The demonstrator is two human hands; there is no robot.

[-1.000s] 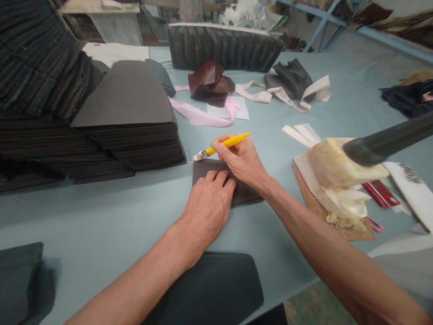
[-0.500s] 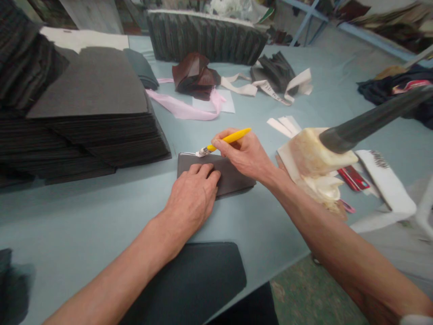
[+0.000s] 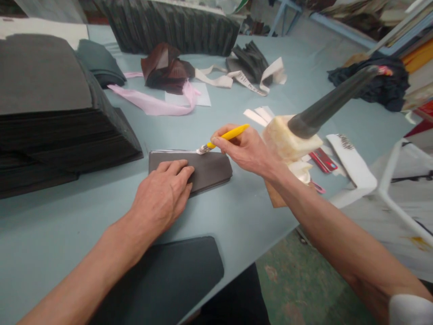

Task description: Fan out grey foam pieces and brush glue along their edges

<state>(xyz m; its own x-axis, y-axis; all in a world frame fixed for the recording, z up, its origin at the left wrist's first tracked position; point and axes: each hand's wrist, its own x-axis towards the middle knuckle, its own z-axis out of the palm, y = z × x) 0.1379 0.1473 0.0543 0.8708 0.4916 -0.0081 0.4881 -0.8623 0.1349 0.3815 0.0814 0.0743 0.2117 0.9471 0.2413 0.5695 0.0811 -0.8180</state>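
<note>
My left hand [image 3: 164, 189] lies flat with its fingers stretched over a small stack of dark grey rectangular pieces [image 3: 211, 164], pressing on its left part. A yellow-handled brush [image 3: 232, 133] is pinched in my right hand [image 3: 248, 149]. The brush's whitish tip touches the far long edge of the top piece, near the middle. A thin white, wet-looking line runs along that edge to the left of the tip. Close to my left forearm, a larger dark sheet with rounded corners [image 3: 189, 266] lies at the table's near edge, partly hidden by the arm.
A tall stack of dark grey sheets [image 3: 40, 76] stands at the left. Behind are a row of dark pieces [image 3: 172, 29], brown crumpled material [image 3: 165, 70] and a pink strip [image 3: 152, 101]. A yellowish block with a dark handle [image 3: 287, 137] and a red packet [image 3: 323, 160] are at the right.
My view has swung to the right, so the table things appear farther left. The brush tip has moved rightward along the far edge, and the white line behind it is longer.
</note>
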